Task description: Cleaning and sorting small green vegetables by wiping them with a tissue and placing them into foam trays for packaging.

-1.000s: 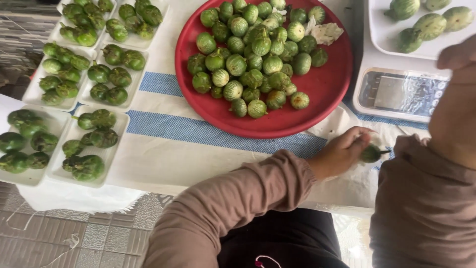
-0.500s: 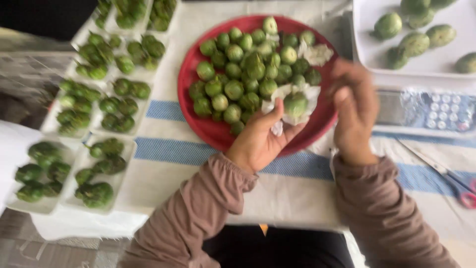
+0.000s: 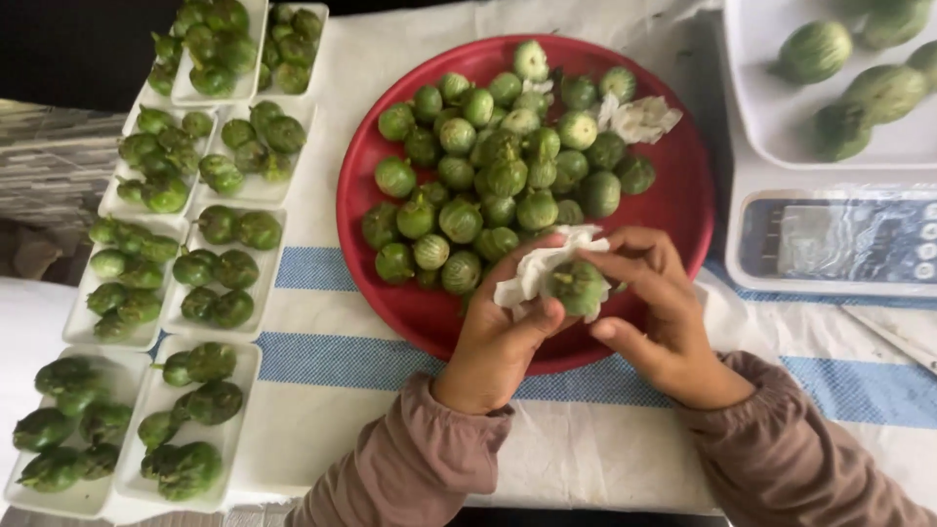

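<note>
A round red tray holds a heap of several small green eggplants. Over the tray's near rim, my left hand cups a white cloth wrapped partly around one green eggplant. My right hand pinches the same eggplant and the cloth from the right side. A second crumpled white cloth lies on the tray at the far right of the heap.
Several white foam trays filled with green eggplants line the left side. A white digital scale with a tray of larger eggplants stands at the right. A white cloth with blue stripes covers the table.
My hands have come together over the tray's near rim. The left hand now holds a white cloth around one eggplant, and the right hand has closed on it.
</note>
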